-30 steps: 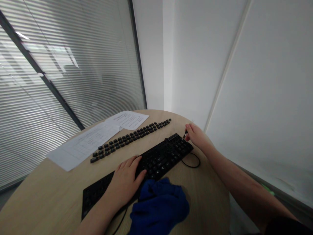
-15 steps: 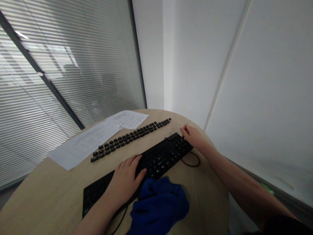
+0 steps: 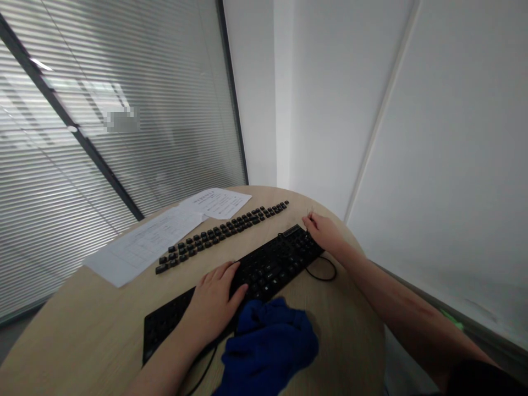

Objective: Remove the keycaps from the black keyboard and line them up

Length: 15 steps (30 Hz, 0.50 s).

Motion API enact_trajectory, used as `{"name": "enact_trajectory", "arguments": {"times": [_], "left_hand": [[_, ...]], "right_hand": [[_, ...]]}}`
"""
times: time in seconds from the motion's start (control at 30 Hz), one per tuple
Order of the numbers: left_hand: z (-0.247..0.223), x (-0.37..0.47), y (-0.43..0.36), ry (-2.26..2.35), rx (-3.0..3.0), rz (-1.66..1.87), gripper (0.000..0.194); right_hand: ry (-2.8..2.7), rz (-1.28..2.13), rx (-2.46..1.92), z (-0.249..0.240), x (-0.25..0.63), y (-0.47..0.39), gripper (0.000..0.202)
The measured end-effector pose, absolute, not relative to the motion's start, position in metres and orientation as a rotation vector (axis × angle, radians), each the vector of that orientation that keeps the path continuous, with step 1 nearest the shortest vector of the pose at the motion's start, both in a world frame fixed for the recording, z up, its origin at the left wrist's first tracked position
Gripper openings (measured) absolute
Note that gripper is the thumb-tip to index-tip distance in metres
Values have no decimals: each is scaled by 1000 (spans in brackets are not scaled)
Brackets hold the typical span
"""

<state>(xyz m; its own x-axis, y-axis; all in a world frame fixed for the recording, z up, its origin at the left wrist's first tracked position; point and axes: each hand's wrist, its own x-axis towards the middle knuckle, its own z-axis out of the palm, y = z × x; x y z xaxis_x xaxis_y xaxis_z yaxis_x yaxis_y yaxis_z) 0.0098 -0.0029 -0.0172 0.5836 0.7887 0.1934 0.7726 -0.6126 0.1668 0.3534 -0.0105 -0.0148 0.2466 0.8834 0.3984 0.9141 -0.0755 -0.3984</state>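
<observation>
A black keyboard [image 3: 264, 267] lies slantwise on the round wooden table, and many of its keys are off on the left part. My left hand [image 3: 214, 300] rests flat across its middle, thumb apart from the fingers, which reach the far edge. Over the keyboard's far right end, my right hand [image 3: 324, 231] is closed in a pinch. Fine wire ends stick up from its fingers, looking like a wire keycap puller [image 3: 311, 211]; its lower part is mostly hidden. Loose black keycaps [image 3: 214, 234] stand in rows beyond the keyboard.
A blue cloth [image 3: 270, 344] lies crumpled at the keyboard's near side. Printed papers [image 3: 144, 247] are spread behind the keycaps. A black cable [image 3: 324, 279] loops off the keyboard's right end. The wooden table [image 3: 82, 330] borders a white wall [image 3: 330, 99] and a window with blinds [image 3: 177, 110].
My right hand has shifted very slightly left at the keyboard's end. My left hand stays where it was, and the view has moved a little.
</observation>
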Motion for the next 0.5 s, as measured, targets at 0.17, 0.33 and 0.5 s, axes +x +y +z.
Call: {"name": "enact_trajectory", "arguments": {"times": [0.17,0.33,0.5], "left_hand": [[-17,10,-4,1335,2738,400,55],[-15,10,-5,1314,2736,408,53],[-12,12,-7,1347,2737,365,54]], "right_hand": [[-1712,-53,-1996,-17,351,-10,31],[-1623,-53,-2039,-18,345,-11,25],[-1526,-67,-1996,-26,346,-10,27]]}}
